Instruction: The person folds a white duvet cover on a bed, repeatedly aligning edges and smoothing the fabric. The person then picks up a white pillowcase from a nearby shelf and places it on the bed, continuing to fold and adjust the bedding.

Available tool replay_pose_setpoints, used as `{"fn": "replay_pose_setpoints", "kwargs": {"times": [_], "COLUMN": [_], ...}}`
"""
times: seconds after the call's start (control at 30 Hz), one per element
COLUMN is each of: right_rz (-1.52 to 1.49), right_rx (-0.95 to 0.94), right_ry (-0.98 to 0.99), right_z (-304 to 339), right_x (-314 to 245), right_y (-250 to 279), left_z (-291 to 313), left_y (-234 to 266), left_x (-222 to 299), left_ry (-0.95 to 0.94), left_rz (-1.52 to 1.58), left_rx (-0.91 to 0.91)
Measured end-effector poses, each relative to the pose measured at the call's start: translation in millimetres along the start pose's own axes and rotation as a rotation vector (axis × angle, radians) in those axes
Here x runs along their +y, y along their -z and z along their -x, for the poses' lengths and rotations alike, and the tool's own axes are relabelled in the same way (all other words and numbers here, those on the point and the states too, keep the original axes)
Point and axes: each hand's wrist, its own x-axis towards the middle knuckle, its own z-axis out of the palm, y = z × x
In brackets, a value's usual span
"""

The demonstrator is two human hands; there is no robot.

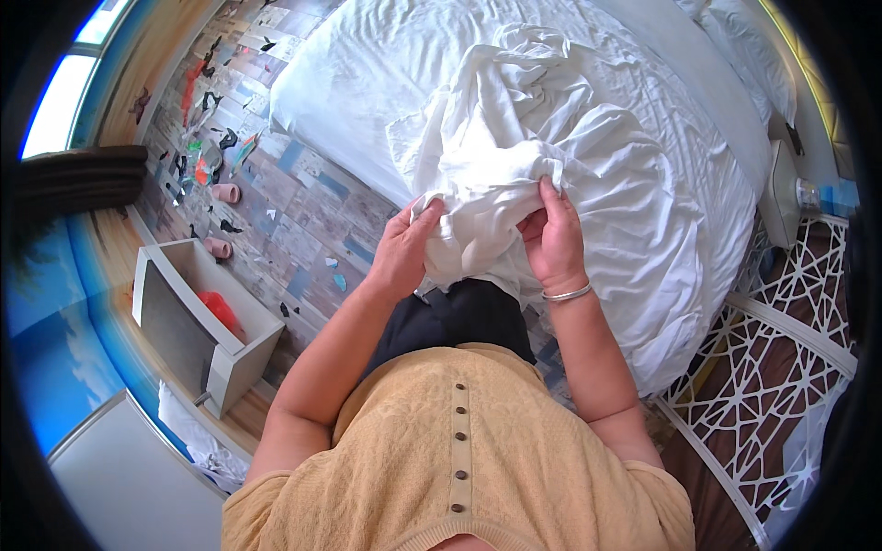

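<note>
Bunched white bedding cloth (491, 138) hangs between my two hands and trails forward over the bed. My left hand (404, 248) is closed on its left edge, thumb on top. The right hand (554, 237), with a silver bangle at the wrist, pinches the cloth's right side between thumb and fingers. Whether the cloth is a sheet or a duvet cover, I cannot tell. Beneath it lies the wrinkled white sheet (661, 266) of the bed. The cloth's near end droops in front of my dark trousers (450, 321).
Scraps of litter (207, 161) and pink slippers (225, 193) lie on the wood-patterned floor at the left. A white cabinet (243, 367) with a red bag (220, 312) stands near left. White pillows (744, 55) lie at far right, above a white lattice screen (763, 386).
</note>
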Motion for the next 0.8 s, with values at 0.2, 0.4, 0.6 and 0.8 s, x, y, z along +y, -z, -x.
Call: {"fn": "replay_pose_setpoints", "kwargs": {"times": [0.2,0.4,0.6,0.8], "right_rz": [-0.223,-0.210,-0.214,-0.088], "right_rx": [-0.009,-0.017,0.071,-0.205], "right_ry": [-0.080,-0.090,-0.029,-0.349], "right_z": [-8,-14,-21,-1], "right_x": [-11,-9,-18,-10], "right_y": [-2,27,50,48], "left_z": [11,10,4,-14], "left_y": [-16,-31,-30,-25], "left_x": [-1,-24,-26,-28], "left_ry": [0.128,-0.118,-0.097,-0.249], "left_rz": [-0.201,-0.856,-0.782,-0.774], "left_rx": [-0.136,-0.570,-0.169,-0.232]}}
